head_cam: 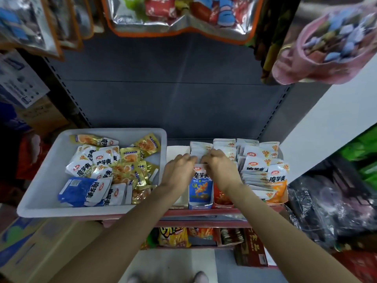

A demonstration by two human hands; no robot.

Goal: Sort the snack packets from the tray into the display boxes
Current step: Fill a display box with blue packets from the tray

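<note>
A white tray (pixel 40 190) on the left of the shelf holds several loose snack packets (pixel 106 166), white, gold and blue. To its right stand the display boxes: an empty white box (pixel 177 150), a blue box (pixel 201 193), a red box (pixel 222 199) and an orange box (pixel 276 193) full of packets. My left hand (pixel 178 170) and my right hand (pixel 221 167) meet over the blue box. Their fingers are curled on the upright white packets (pixel 199 149) standing in it, just behind the front blue packet.
Large snack bags (pixel 173 15) hang overhead, and a pink bag (pixel 330 43) hangs at the upper right. A lower shelf holds more snack bags (pixel 173 236). Cardboard cartons (pixel 40 248) stand at the lower left, dark goods (pixel 330 205) on the right.
</note>
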